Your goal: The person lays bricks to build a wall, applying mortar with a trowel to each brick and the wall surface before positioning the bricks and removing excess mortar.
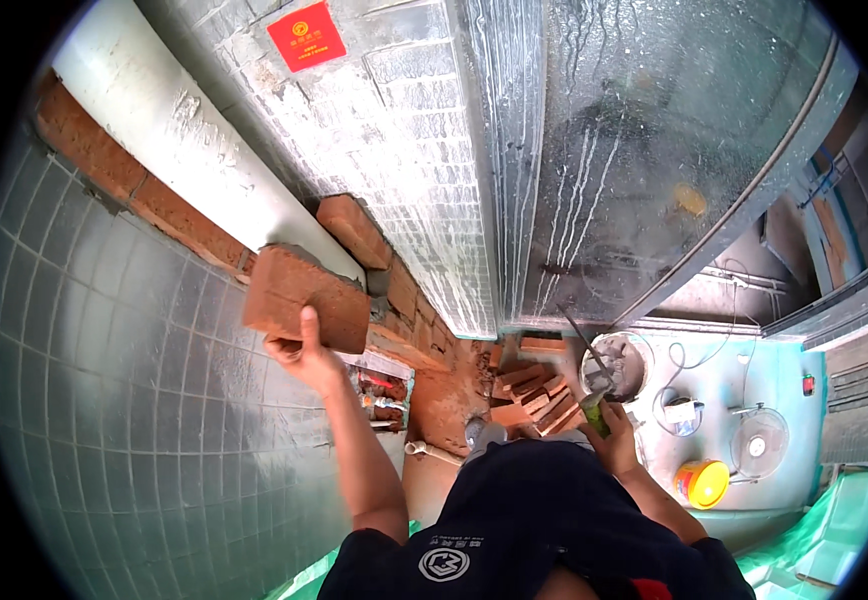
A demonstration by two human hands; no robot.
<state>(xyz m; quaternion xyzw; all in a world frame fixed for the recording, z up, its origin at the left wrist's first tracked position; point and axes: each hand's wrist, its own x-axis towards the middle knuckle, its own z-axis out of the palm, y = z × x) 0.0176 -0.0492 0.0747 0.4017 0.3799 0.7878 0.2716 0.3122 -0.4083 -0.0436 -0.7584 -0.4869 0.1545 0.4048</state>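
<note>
My left hand point(304, 355) is closed on a reddish brick point(306, 300), thumb across its face. The brick is at the top of a narrow brickwork point(404, 300) beside a thick white pipe point(189, 130); grey mortar shows along its upper edge. Whether it rests on the bricks behind cannot be made out. Lower right, my right hand point(616, 440) grips a green-handled tool point(594, 412), probably a bricklaying trowel. Its far end meets a bucket of grey mortar point(622, 365), where a long dark bar slants up; I cannot tell whether that bar belongs to the tool.
Loose bricks point(539, 395) lie piled by my feet. Pipe fittings point(384, 402) stick out low at the left wall. A glass panel point(644, 150) stands ahead. To the right are a yellow bucket point(704, 485), a fan point(759, 445) and a cable on the floor.
</note>
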